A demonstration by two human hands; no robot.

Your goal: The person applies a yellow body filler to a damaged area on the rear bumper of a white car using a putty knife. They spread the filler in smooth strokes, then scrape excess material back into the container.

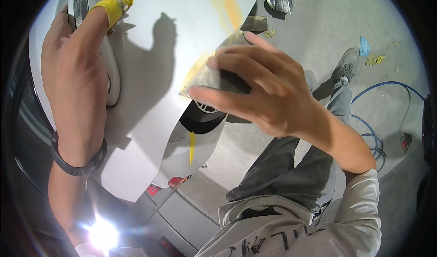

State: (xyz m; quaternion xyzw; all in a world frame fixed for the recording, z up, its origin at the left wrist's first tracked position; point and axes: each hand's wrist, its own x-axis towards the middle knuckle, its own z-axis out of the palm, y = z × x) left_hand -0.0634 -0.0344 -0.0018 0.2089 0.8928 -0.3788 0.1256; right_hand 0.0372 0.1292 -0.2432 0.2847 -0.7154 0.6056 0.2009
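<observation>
My left hand (77,75), with yellow tape (117,4) wrapped around a digit, grips a pale elongated fitting (110,82) along the left of a white vehicle panel (136,143); its other fingers curl partly out of sight. My right hand (268,88) holds a thin greyish pad or sheet (200,84) against the panel’s right edge, over orange-yellow smudged patches (227,9). Beneath that pad shows part of a black round-grilled opening (205,113).
On the concrete floor (382,120) lie an open metal tin (277,0), a light-blue piece (364,45), yellow scraps (373,60) and a blue hose (371,86) beside my legs and shoe (346,68). A bright light (102,234) glares at lower left.
</observation>
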